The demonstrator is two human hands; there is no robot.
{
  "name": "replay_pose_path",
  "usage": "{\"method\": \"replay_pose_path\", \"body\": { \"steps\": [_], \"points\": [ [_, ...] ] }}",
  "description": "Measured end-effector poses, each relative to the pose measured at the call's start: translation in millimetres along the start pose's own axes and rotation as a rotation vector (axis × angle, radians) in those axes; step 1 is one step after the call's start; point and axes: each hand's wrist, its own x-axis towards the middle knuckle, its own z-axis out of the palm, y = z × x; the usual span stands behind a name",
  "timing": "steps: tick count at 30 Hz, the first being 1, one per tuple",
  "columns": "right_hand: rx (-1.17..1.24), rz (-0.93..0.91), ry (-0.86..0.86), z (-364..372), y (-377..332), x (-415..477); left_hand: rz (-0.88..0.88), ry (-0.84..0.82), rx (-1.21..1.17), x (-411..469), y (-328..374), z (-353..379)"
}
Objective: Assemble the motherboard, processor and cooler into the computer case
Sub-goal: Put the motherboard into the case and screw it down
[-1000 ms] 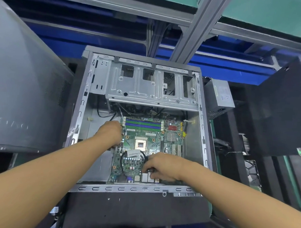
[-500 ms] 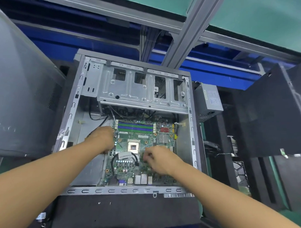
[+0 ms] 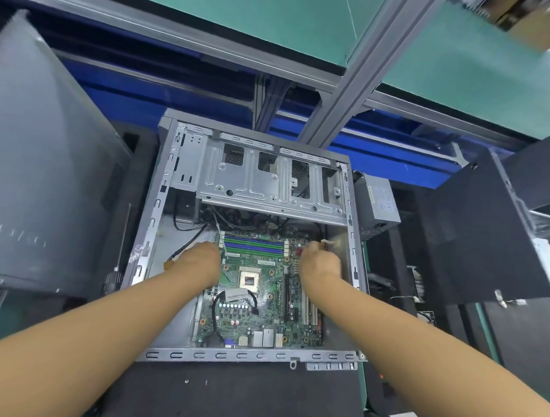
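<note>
A: What surrounds the work, starting left of the left hand (image 3: 200, 262)?
B: Well to its left a grey side panel (image 3: 44, 169) stands tilted on the dark counter (image 3: 230, 390). Beyond both hands runs a blue strip (image 3: 178, 89). Above that is a green shelf (image 3: 274, 18), carried by an aluminium post (image 3: 343, 95).

A: And the container?
B: The computer case (image 3: 246, 357) lies open on the counter, with both forearms reaching over its near rim. Its drive cage (image 3: 268, 183) sits beyond the hands, and black cables (image 3: 236, 218) show under the cage's edge. The motherboard (image 3: 264, 304) lies flat on the case floor, between the two hands and nearer than them.

A: What is on the board?
B: Just right of the left hand is the processor socket (image 3: 249, 280). Beyond it, between the hands, are the green and blue memory slots (image 3: 253, 245). Nearer than the left hand, a black cable loop (image 3: 215, 312) curls over the board.

A: How are the hands set?
B: The left hand rests knuckles up at the board's left edge. Its fingers are hidden beneath it, so I cannot tell whether it grips anything. The right hand (image 3: 320, 261) is at the board's far right corner, fingers curled and blurred, beside a small white connector (image 3: 327, 241). I cannot tell whether it holds that.

A: And right of that hand?
B: Outside the case wall sits a grey power supply (image 3: 378, 205). Farther right stands a dark panel (image 3: 485, 231).
</note>
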Motion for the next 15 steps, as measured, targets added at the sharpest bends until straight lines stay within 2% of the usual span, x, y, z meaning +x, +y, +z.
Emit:
{"method": "replay_pose_path", "body": {
  "steps": [3,5,8,11,13,15],
  "points": [
    [-0.058,0.008,0.02,3.1,3.8,-8.3,-0.033,0.047,-0.028,-5.5,-2.5,-1.9],
    [-0.124,-0.008,0.03,4.3,3.4,-12.9,0.015,0.192,0.006,-10.5,-0.6,-7.0],
    [-0.153,-0.034,0.031,7.5,1.0,-16.2,0.285,0.372,0.006,-18.7,22.1,-11.5],
    [-0.011,-0.015,0.032,12.5,-0.2,-18.5,0.52,0.477,0.028,-18.5,61.1,-14.1],
    [0.131,0.025,0.051,14.3,2.1,-23.2,0.654,0.475,0.076,-7.2,85.5,-16.0],
    [0.248,0.058,0.104,15.5,3.6,-26.5,0.731,0.39,0.111,4.5,106.0,-18.3]
  ]
}}
